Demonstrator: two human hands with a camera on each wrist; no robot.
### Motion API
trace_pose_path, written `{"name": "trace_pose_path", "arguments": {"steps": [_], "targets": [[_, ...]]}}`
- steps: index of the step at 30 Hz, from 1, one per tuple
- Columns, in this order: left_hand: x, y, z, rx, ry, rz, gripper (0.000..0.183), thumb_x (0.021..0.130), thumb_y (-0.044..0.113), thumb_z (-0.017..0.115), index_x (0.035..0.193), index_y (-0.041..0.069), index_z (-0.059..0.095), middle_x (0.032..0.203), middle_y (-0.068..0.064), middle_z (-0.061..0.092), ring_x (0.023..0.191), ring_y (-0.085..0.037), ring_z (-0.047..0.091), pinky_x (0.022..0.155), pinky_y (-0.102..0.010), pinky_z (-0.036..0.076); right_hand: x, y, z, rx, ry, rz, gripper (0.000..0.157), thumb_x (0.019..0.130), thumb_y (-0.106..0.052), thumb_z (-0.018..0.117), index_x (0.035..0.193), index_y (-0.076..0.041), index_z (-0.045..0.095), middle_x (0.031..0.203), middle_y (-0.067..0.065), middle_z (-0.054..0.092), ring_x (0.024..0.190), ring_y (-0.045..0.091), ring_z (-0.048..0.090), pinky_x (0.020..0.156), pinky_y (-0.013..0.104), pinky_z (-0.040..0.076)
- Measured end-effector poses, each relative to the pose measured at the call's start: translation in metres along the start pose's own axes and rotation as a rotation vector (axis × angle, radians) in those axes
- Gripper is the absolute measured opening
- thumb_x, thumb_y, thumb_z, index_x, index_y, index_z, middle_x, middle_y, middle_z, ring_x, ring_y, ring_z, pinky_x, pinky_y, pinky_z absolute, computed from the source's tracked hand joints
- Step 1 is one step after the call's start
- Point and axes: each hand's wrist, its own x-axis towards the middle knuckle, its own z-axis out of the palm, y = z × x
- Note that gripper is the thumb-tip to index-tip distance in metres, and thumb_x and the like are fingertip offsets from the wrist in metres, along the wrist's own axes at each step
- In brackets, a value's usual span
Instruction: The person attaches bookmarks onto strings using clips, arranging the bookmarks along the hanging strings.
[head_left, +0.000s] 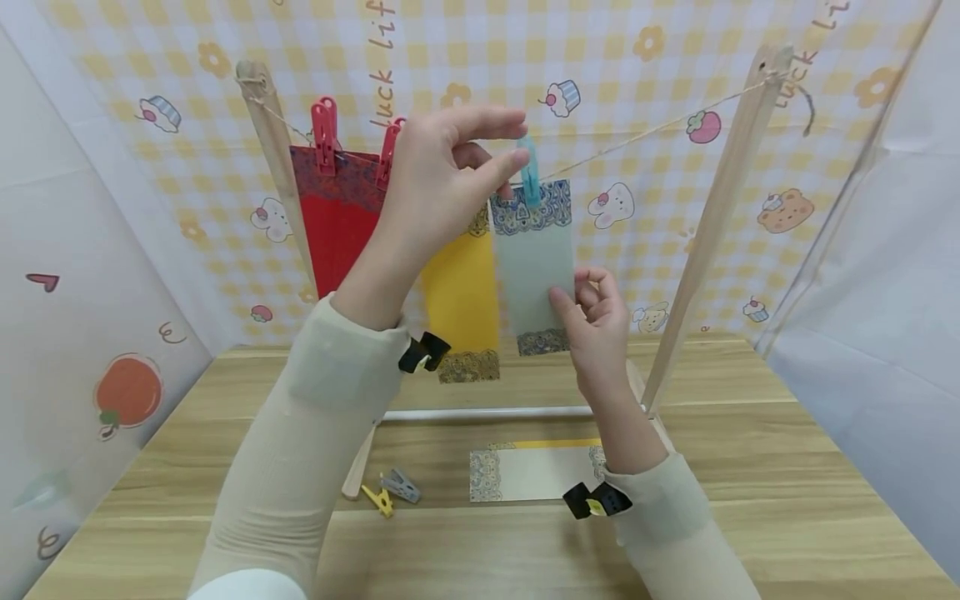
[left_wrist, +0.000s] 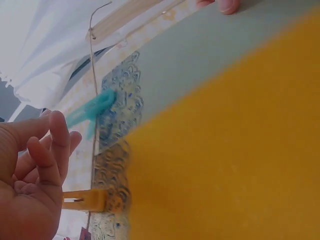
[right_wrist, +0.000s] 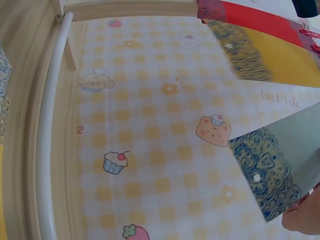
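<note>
My left hand (head_left: 442, 171), raised at the string, has its thumb and index finger at the upper end of a light-blue clothespin (head_left: 531, 179), appearing to pinch it. That clothespin sits over the string and the patterned top of a pale grey-green card (head_left: 534, 258). The right hand (head_left: 602, 333) holds the card's lower right edge, thumb in front and fingers behind. Left of it hangs a yellow card (head_left: 461, 292), on an orange-yellow clothespin (left_wrist: 87, 200) visible in the left wrist view. Farther left, two red clothespins (head_left: 324, 137) hold a red card (head_left: 330, 225).
The string (head_left: 645, 132) runs between two wooden posts (head_left: 712, 225), with a white rod (head_left: 480, 413) low between them. On the wooden table (head_left: 487, 550) lie a cream card (head_left: 540, 475) over a yellow one, plus a yellow clothespin (head_left: 378, 501) and a grey clothespin (head_left: 401, 485).
</note>
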Motion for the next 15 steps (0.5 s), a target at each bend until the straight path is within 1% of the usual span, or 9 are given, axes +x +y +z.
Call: {"name": "trace_pose_path", "arguments": {"steps": [5,7,11,15], "targets": [[-0.005,-0.004,0.001,0.004,0.008,0.046,0.030,0.092,0.013,0.071,0.122,0.006,0.071,0.118,-0.004,0.073,0.072,-0.012,0.070,0.061,-0.021,0.051,-0.002,0.001,-0.006,-0.017,-0.011,0.003,0.027,0.094,0.005,0.061,0.101,-0.020,0.054,0.090,-0.011,0.071,0.085,0.009,0.058,0.079,0.024,0.057],[-0.006,-0.005,0.001,0.013,0.015,0.050,0.030,0.092,0.013,0.071,0.121,0.007,0.071,0.118,-0.003,0.073,0.076,-0.011,0.070,0.062,-0.021,0.051,-0.002,0.001,-0.009,-0.021,-0.011,0.006,0.028,0.093,0.006,0.061,0.101,-0.020,0.055,0.087,-0.010,0.070,0.082,0.008,0.056,0.076,0.021,0.056],[-0.009,-0.005,0.002,0.022,0.039,0.050,0.028,0.092,0.013,0.071,0.120,0.007,0.072,0.119,-0.003,0.072,0.084,-0.010,0.069,0.074,-0.020,0.057,-0.003,0.002,-0.015,-0.050,-0.005,0.009,0.029,0.092,0.007,0.062,0.101,-0.020,0.056,0.084,-0.011,0.068,0.081,0.007,0.054,0.070,0.016,0.050],[-0.011,-0.005,0.003,-0.002,0.064,0.049,0.026,0.092,0.011,0.070,0.118,0.007,0.072,0.118,-0.003,0.072,0.086,-0.011,0.069,0.076,-0.022,0.059,-0.003,0.005,-0.024,-0.089,-0.001,0.000,0.028,0.091,0.004,0.065,0.100,-0.021,0.057,0.082,-0.013,0.067,0.081,0.006,0.055,0.066,0.015,0.045]]}}
